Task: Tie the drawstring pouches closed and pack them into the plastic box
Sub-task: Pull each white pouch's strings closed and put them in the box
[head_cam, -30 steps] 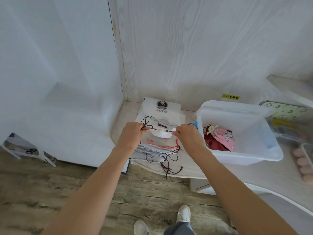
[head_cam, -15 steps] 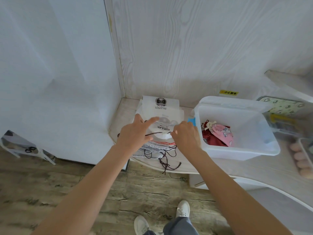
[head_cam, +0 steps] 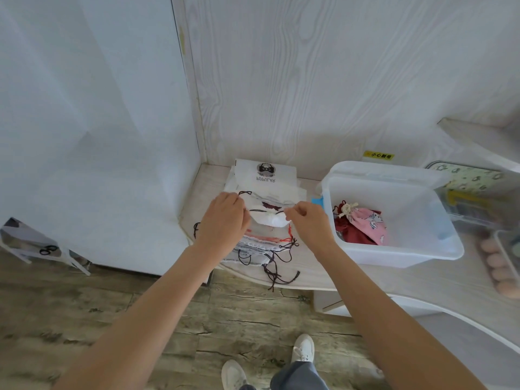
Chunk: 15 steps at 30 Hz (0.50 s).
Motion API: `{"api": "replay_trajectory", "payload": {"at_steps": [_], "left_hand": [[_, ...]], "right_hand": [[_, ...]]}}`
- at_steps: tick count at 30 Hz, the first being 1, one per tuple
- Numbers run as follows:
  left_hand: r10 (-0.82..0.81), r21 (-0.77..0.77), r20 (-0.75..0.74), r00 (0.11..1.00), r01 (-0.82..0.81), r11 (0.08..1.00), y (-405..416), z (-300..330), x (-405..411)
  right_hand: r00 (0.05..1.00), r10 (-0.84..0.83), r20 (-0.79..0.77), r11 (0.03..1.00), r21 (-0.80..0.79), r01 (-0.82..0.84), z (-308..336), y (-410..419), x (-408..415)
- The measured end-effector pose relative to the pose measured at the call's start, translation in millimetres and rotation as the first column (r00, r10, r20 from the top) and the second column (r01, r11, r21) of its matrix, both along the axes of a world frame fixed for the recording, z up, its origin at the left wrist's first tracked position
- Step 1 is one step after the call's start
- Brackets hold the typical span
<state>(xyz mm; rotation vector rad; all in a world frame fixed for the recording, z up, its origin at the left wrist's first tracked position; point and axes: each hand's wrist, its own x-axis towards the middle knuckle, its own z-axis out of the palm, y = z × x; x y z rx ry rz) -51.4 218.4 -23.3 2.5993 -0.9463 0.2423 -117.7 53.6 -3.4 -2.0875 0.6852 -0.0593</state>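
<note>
My biggest worry is the plastic box (head_cam: 394, 249): it sits just beside my right hand (head_cam: 311, 223), open, with a pink pouch (head_cam: 370, 225) and a dark red pouch (head_cam: 350, 233) already inside, and a sharp outward tug on the cord could send my knuckles into its near wall. Next is the stack of flat pouches (head_cam: 259, 243) under both hands, close to the counter (head_cam: 323, 277) edge. Pulling the knot sideways may drag the top layers off towards the floor. Their loose dark cords (head_cam: 277, 270) trail over that edge (an easy snag for a wrist).

The white pouch (head_cam: 267, 218) I am tying lies on top of the stack, between my hands. My left hand (head_cam: 225, 220) has its fingers closed on one end of the dark drawstring (head_cam: 257, 210), and the right pinches the other end. If either grip slips, I think the knot will end up loose.

Off to the right, eggs (head_cam: 499, 266) and a clear container (head_cam: 478, 204) crowd the far side of the box.
</note>
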Motion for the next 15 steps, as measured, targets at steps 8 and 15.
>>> {"api": "replay_trajectory", "payload": {"at_steps": [8,15], "left_hand": [[-0.27,-0.452,-0.892,0.363,-0.693,0.561,-21,23,-6],[-0.369,-0.445,-0.89,0.269,-0.686,0.576,-20,23,-13]], "right_hand": [[0.997,-0.079,-0.004,0.45,0.892,0.04,14,7,-5],[0.994,-0.09,0.068,0.327,0.944,-0.035,10,19,-5]]}}
